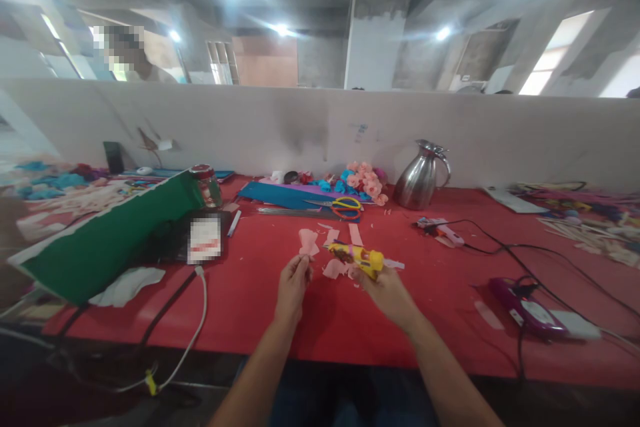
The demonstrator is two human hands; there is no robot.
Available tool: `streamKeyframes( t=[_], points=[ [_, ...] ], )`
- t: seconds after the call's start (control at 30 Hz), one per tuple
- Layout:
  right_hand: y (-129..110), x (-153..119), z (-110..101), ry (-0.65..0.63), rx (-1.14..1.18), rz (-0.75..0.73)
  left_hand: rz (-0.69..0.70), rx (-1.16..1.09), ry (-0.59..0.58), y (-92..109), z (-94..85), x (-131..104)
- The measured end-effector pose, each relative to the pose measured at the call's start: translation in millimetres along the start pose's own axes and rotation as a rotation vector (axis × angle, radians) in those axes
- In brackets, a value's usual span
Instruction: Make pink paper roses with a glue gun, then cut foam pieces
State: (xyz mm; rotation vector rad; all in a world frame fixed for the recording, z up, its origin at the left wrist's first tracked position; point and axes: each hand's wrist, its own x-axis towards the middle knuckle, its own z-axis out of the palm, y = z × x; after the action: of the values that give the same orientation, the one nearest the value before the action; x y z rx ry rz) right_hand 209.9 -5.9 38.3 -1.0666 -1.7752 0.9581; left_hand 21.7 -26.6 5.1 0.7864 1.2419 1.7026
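Observation:
My left hand [296,278] is closed, its fingers pinching the lower end of a pink paper petal [309,240]. My right hand [384,283] is wrapped round the handle of a yellow glue gun [356,255]. The gun's nozzle points left toward the petal, a short way apart from it. Loose pink paper pieces [334,269] lie on the red table [350,320] below the gun, and a pink strip [355,235] lies behind it.
Scissors [345,203] lie on blue paper [280,195] behind my hands. Pink paper flowers [367,181] and a metal jug [419,177] stand near the partition. A green board [115,240] is left; cables and a purple power strip [530,310] are right. A person [145,67] is beyond the partition.

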Motion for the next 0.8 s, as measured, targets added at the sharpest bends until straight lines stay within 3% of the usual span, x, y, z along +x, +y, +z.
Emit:
streamKeyframes(
  t=[0.17, 0.57, 0.8],
  points=[
    [-9, 1, 19, -0.052, 0.043, -0.057, 0.046, 0.016, -0.015, -7, -1.5, 3],
    [-9, 3, 26, -0.057, -0.369, -0.081, 0.074, 0.021, -0.032, -13, -3.4, 6],
    [-3, 5, 29, -0.075, -0.358, -0.099, 0.056, 0.014, -0.022, -10, -2.7, 4]
  ],
)
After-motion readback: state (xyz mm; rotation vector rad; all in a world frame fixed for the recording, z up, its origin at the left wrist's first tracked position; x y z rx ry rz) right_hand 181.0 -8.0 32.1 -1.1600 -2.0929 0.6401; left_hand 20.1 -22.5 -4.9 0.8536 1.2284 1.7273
